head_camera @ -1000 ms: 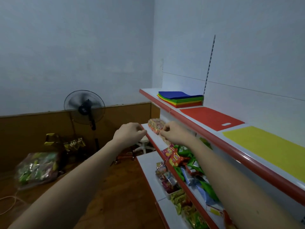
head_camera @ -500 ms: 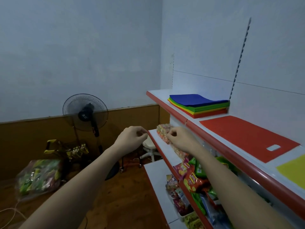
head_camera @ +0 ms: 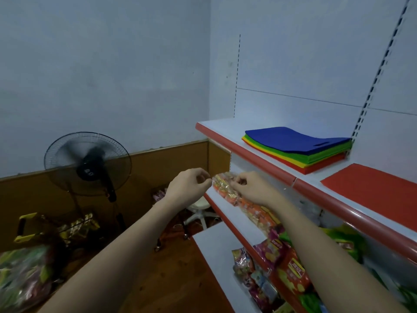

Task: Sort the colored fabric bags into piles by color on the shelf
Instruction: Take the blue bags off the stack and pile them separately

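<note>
bags of fabric sit in a stack (head_camera: 300, 146) on the top shelf (head_camera: 246, 152), blue over green, yellow and red, with a lone red bag (head_camera: 379, 188) flat just beside it. my left hand (head_camera: 188, 188) and right hand (head_camera: 252, 188) hang below with fingers curled together, holding nothing i can see. snack packets (head_camera: 279, 263) crowd the lower shelves; a fan (head_camera: 88, 163) stands by the wall.
</note>
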A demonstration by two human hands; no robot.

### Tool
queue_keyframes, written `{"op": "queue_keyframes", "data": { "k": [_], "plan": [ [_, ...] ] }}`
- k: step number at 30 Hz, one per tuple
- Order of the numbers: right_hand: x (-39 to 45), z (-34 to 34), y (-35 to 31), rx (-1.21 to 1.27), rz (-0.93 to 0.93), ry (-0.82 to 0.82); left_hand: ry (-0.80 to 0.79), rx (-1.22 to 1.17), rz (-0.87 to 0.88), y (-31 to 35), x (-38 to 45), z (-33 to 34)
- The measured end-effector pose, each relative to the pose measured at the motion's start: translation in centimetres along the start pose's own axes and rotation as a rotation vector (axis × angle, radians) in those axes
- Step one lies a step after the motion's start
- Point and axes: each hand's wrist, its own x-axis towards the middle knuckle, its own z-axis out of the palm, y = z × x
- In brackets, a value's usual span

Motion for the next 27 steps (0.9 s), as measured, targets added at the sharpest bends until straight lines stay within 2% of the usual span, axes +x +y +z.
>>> {"op": "queue_keyframes", "data": {
  "k": [4,8,14,18,20,23,25,27],
  "plan": [
    [2.2,-0.2,0.2,-0.016,0.076,0.054,-0.034,-0.074,0.082,-1.8,4.1,0.4],
    [4.6,-2.2,0.9,0.064,0.147,0.217,-0.077,-0.15,0.172,-1.8,9.2,1.2],
    [8.6,-7.3,3.4,0.021,0.224,0.646,-0.127,-0.288,0.265,0.7,18.9,4.1],
    [10.0,-10.7,6.8,0.029,0.352,0.976,-0.161,-0.335,0.284,2.5,24.5,6.6],
    [10.3,-11.4,8.7,-0.025,0.434,1.087,-0.171,-0.313,0.313,2.9,27.3,8.0],
    [10.5,-11.6,11.3,-0.169,0.627,1.084,-0.132,-0.274,0.335,3.5,31.5,10.2],
    [10.5,-11.3,12.5,-0.171,0.766,1.018,-0.105,-0.219,0.325,3.8,33.8,11.6],
    [10.7,-10.7,13.6,-0.129,0.81,0.985,-0.11,-0.152,0.327,4.1,35.7,12.9]
  ]
}}
